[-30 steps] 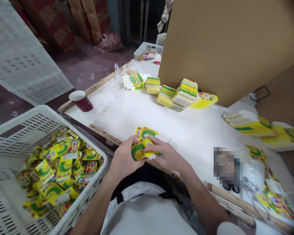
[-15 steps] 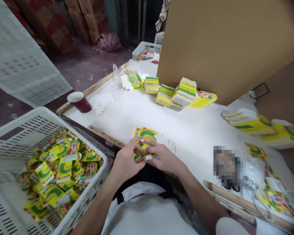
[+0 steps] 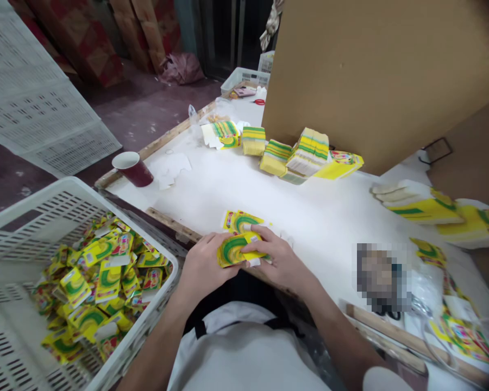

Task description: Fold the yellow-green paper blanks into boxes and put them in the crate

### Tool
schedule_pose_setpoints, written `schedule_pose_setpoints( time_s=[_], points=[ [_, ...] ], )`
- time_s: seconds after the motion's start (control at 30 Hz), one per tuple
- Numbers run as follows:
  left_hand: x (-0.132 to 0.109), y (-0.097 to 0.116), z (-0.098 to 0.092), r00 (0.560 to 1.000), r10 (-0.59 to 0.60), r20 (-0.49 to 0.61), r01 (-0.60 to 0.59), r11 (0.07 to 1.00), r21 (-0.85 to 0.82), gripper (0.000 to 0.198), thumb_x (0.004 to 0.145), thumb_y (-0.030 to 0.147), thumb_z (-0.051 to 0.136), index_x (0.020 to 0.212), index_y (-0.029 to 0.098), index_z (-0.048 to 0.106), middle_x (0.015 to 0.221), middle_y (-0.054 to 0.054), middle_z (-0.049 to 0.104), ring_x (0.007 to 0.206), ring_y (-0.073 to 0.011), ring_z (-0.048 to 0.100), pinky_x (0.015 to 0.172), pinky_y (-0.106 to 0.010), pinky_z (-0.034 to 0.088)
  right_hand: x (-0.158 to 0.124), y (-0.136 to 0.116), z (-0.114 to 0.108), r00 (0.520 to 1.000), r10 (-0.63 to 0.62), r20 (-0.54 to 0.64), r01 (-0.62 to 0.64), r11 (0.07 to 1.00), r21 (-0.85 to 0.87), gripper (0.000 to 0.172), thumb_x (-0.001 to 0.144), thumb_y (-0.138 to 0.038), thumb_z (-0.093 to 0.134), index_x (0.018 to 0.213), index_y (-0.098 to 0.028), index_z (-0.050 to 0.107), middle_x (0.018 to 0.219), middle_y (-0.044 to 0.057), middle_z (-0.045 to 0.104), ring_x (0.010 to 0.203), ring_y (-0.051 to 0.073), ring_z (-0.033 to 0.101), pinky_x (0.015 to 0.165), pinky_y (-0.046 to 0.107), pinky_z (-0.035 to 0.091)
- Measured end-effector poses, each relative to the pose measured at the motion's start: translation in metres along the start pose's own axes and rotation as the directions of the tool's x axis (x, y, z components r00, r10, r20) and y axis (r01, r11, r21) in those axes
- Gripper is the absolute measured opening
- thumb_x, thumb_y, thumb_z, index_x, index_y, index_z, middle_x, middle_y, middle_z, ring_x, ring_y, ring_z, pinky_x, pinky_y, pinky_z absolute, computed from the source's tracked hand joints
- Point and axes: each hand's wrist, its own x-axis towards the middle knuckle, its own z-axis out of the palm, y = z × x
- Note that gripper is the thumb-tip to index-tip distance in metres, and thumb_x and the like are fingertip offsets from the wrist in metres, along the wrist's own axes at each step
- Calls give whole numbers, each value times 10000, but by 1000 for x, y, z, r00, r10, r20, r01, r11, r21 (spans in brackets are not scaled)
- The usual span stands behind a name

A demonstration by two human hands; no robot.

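Between my hands is a small yellow-and-green printed carton (image 3: 233, 250), its broad face turned up toward me. My left hand (image 3: 206, 266) grips the carton's left end. On its right end are the fingers of my right hand (image 3: 275, 258), with white flap edges showing beneath them. Just beyond, on the table, lie flat yellow carton blanks (image 3: 242, 218), partly covered by my right fingers. To my left a white plastic crate (image 3: 71, 190) holds many similar cartons (image 3: 106, 282).
Stacks of folded cartons (image 3: 309, 149) stand along a large cardboard sheet (image 3: 375, 81). A maroon cup (image 3: 134, 171) sits at the table's left edge. More carton stacks (image 3: 424, 203) and a clear plastic bag (image 3: 426, 285) are at the right. White crates (image 3: 44, 103) are piled on the floor.
The carton has turned so that its broad printed face shows. My left fingers have moved from the top opening down along its left end.
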Motion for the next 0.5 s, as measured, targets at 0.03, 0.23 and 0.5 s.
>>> schedule_pose_setpoints(
  time_s=[0.03,0.23,0.5],
  points=[
    [1,1,0,1000,9,-3,-9,1000,-2,453,676,342,692,1073,201,527,994,-50,643,960,-227,589,856,-366,476,0,-1,-3,1000,-7,12,7,1000,17,260,763,-131,592,998,-221,655,1295,119,480,1224,245,477,988,400,421],
    [1,5,-3,997,58,-59,-58,998,-4,460,686,296,677,1102,199,507,995,-59,617,965,-226,574,862,-360,469,-1,-7,-2,998,51,-42,-42,983,181,379,846,-202,507,1224,-236,506,1363,104,436,1337,235,332,1075,436,308],
    [-5,2,-1,996,26,-87,-28,999,-20,464,682,296,688,1104,219,513,996,-47,607,956,-216,575,866,-361,472,0,-3,8,996,13,84,-21,995,96,377,809,-192,577,1183,-230,586,1460,105,324,1391,262,215,1081,455,291]
  ],
)
